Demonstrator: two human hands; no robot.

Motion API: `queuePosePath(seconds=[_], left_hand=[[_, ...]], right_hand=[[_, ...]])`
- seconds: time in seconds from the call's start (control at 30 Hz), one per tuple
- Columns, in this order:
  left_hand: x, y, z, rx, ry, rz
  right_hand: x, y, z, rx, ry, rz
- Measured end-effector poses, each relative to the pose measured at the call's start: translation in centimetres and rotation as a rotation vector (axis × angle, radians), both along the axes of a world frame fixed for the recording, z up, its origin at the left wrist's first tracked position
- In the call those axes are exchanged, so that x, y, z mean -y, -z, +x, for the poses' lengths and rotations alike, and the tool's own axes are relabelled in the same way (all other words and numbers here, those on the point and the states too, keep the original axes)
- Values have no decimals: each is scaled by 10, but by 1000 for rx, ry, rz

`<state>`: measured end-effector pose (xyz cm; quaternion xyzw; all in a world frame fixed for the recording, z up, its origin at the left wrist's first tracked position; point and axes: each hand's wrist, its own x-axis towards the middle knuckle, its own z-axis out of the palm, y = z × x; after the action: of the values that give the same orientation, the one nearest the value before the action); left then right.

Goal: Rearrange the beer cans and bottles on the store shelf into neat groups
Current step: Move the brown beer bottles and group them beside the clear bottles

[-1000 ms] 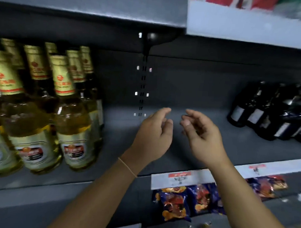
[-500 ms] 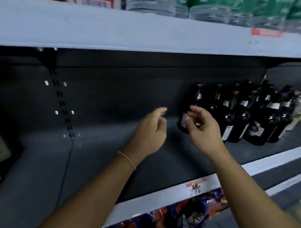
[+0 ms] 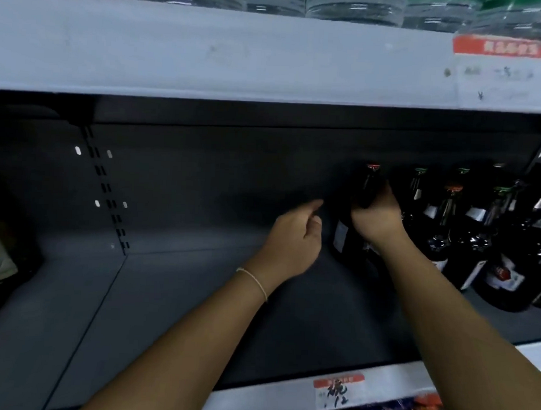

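Bottles of dark glass [image 3: 477, 230] stand crowded at the right end of the shelf [image 3: 167, 308], well apart from a pale bottle [image 3: 3, 257] at the far left edge. Between them is a wide bare stretch of shelf, probably kept free for a neat group. The right hand [image 3: 376, 220] grips the leftmost dark bottle [image 3: 362, 208] where the neck meets the shoulder, fingers curled round it; this high hold lets the person lift it or slide it out of the crowd, I think. The right forearm reaches up from the lower right. The left hand [image 3: 292, 239] hovers just beside the bottle and holds nothing, fingers loosely bent with the first finger pointing toward the glass, perhaps ready to steady the body. A thin band [image 3: 254, 281] lies on the left wrist.
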<state>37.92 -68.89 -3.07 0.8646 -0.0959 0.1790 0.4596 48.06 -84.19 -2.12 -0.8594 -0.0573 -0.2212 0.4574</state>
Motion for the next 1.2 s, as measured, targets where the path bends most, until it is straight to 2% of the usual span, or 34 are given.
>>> queuePosePath(seconds=[0.2,0.37,0.6,0.7,0.77,0.9,1.07,1.2], left_hand=[[-1,1,9,3,-32,18],[-5,6,6,-28,-32,-2],[-39,12,-15,-197,-17,21],[-60,16,-31,-300,54,-26],[-75,24,-39,-296,73,-43],[-108,39,-60,-245,18,-145],[-154,53,-84,-210,-169,-173],[-188,59,-100,-192,-241,-202]], right_hand=[[4,11,18,47,94,-140],[-4,9,1,150,92,-31],[-39,3,-50,139,-54,131],[-68,3,-67,116,-101,152],[-90,2,-78,102,-125,152],[-138,-3,-102,90,-156,188],[-196,-6,-131,83,-236,225],[-235,-3,-146,59,-288,247]])
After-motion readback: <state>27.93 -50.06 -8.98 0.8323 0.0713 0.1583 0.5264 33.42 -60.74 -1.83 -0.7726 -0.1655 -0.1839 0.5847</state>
